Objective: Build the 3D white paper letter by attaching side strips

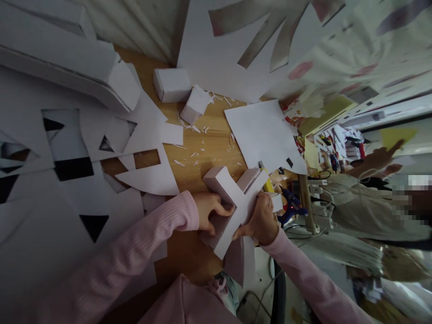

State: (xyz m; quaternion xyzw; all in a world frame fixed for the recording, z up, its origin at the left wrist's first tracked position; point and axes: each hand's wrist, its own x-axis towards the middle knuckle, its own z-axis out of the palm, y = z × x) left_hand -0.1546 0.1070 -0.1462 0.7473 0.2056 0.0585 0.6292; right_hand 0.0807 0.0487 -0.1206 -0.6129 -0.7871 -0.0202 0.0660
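The white Y-shaped cardboard block (236,198) lies between both hands at the wooden bench's (202,153) near edge, stem slanting toward the person; the left hand (207,210) and right hand (261,221) have their fingers clamped on opposite sides of it, equally near

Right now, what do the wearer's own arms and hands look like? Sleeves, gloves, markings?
Both arms wear long, pale pink sleeves of finely ribbed knit. The left sleeve and the right sleeve each end in a cuff at the wrist. The left hand and right hand are bare: no gloves, and no ring, watch or markings that I can see.
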